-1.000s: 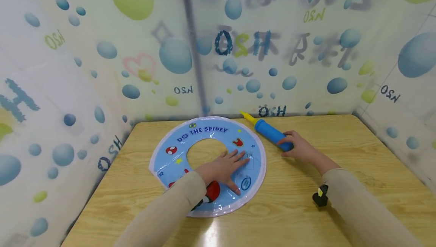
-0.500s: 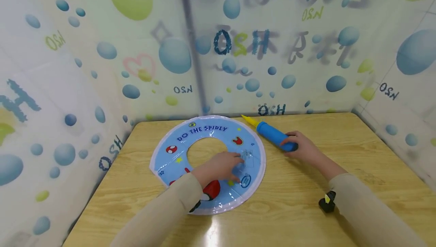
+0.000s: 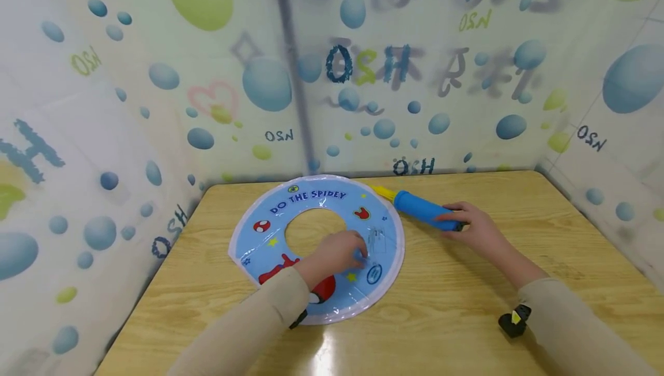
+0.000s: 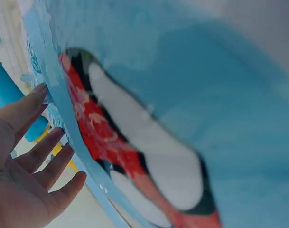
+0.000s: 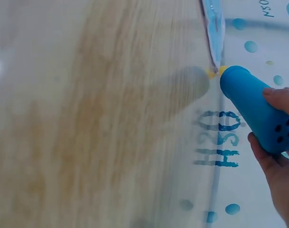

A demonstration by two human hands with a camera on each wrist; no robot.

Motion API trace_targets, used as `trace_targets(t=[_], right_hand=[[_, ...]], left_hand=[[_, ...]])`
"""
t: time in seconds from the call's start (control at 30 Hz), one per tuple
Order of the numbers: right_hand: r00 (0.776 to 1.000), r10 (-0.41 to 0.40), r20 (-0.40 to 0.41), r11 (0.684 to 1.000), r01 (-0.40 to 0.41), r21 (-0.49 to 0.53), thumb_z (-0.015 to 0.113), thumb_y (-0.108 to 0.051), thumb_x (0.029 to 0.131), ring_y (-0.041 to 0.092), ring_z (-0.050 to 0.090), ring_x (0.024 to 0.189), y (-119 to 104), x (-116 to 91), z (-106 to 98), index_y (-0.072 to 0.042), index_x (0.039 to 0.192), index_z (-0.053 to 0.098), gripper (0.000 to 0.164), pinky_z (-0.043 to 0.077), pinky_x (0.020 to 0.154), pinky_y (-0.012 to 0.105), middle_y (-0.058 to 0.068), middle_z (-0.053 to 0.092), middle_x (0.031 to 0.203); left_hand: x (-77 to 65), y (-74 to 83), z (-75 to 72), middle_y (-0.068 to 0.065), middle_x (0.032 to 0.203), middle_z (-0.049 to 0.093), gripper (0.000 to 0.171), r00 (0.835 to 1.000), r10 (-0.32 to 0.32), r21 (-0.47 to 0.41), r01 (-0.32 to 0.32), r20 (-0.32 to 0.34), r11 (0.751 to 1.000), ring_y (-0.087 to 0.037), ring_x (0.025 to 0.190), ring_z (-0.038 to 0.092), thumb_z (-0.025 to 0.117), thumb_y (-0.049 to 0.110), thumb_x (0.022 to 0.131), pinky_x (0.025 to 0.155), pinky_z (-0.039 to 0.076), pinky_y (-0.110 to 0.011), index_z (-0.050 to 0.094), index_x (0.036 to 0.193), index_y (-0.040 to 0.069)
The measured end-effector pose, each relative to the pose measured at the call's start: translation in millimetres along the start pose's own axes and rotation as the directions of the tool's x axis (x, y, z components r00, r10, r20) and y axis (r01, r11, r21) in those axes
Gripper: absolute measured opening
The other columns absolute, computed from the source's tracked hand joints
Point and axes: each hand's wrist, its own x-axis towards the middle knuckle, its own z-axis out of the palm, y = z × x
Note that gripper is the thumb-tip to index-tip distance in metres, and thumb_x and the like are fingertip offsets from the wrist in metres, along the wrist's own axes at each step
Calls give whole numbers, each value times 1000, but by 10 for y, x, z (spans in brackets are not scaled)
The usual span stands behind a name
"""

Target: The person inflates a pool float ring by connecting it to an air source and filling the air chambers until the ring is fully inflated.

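A flat, uninflated light blue swim ring (image 3: 358, 301) with a pale rim, red cartoon figure and the words "DO THE SPIDEY" lies on the table. My left hand (image 3: 339, 252) is over its right side, thumb and fingers bent in at the film; the left wrist view shows the fingertips (image 4: 41, 89) against the ring with a clear bit between them, perhaps the valve. At the ring's upper right, a blue hand pump (image 3: 422, 209) with a yellow nozzle (image 3: 383, 192) is gripped at its near end by my right hand (image 3: 479, 229). The ring's edge hides the nozzle tip.
The wooden table (image 3: 441, 312) backs onto a white curtain-like wall (image 3: 446, 93) printed with blue and green dots. Similar walls rise on the left and right. A black wrist device (image 3: 513, 323) hangs by the right sleeve.
My left hand has gone from spread flat on the ring to bent fingers closing on its film. The right hand has drawn the pump slightly right and nearer, its nozzle sinking behind the ring's edge.
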Motion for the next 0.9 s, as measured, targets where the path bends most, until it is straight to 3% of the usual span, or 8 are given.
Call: trace_targets(t=[0.17, 0.3, 0.4, 0.5, 0.67, 0.73, 0.9], right_hand=[[993, -42, -106, 999, 43, 7, 74, -5, 86, 43, 47, 121, -28, -155, -71, -8, 115, 71, 30, 48, 86, 55, 18, 52, 133], [983, -84, -161, 996, 83, -11, 75, -6, 86, 41, 50, 119, -101, -265, -125, -8, 117, 70, 32, 50, 86, 25, 15, 56, 131], [982, -79, -169, 997, 82, 7, 74, -10, 87, 41, 51, 120, -151, -321, -157, -9, 119, 69, 33, 38, 82, 5, 15, 56, 132], [983, -54, -173, 996, 67, 67, 73, -13, 88, 36, 51, 121, -193, -382, -188, -9, 122, 66, 35, 38, 83, 4, 15, 55, 133], [977, -27, -209, 990, 56, 131, 73, -12, 88, -1, 51, 114, -243, -500, -245, -8, 123, 61, 37, 43, 85, 8, 14, 55, 131], [974, -38, -224, 988, 71, 140, 73, -10, 88, -10, 48, 110, -268, -541, -269, -7, 124, 60, 39, 43, 84, 8, 15, 55, 129], [967, -48, -249, 980, 94, 178, 73, -4, 87, -8, 53, 108, -356, -635, -324, -6, 128, 59, 44, 46, 82, 10, 12, 55, 129]], left_hand=[[17, -1, 5, 8, 107, 62, 17, 1000, -8, -69, 8, -6, 998, -12, 101, 55, 80, 26, 83, 88, 49, -29, 75, 99, 26], [29, -20, 21, 6, 114, 62, 16, 1000, -18, -101, 18, -1, 995, -13, 108, 54, 79, 24, 83, 92, 48, -31, 76, 99, 26], [32, -30, 27, 5, 118, 61, 16, 999, -32, -122, 32, 2, 992, -15, 112, 54, 79, 23, 84, 95, 47, -32, 76, 99, 26], [32, -29, 25, 4, 121, 61, 16, 999, -41, -140, 41, 7, 989, -15, 115, 53, 79, 22, 84, 96, 46, -32, 76, 99, 26], [52, -43, 39, 4, 118, 60, 15, 999, -36, -157, 37, 9, 987, -15, 113, 52, 80, 21, 83, 94, 47, -32, 77, 97, 27], [59, -57, 44, 5, 116, 59, 14, 999, -38, -161, 39, 11, 986, -15, 111, 52, 80, 21, 82, 93, 47, -32, 77, 95, 27], [72, -83, 30, 5, 114, 57, 16, 999, -44, -165, 46, 19, 985, -14, 109, 50, 81, 20, 81, 90, 48, -31, 76, 93, 28]])
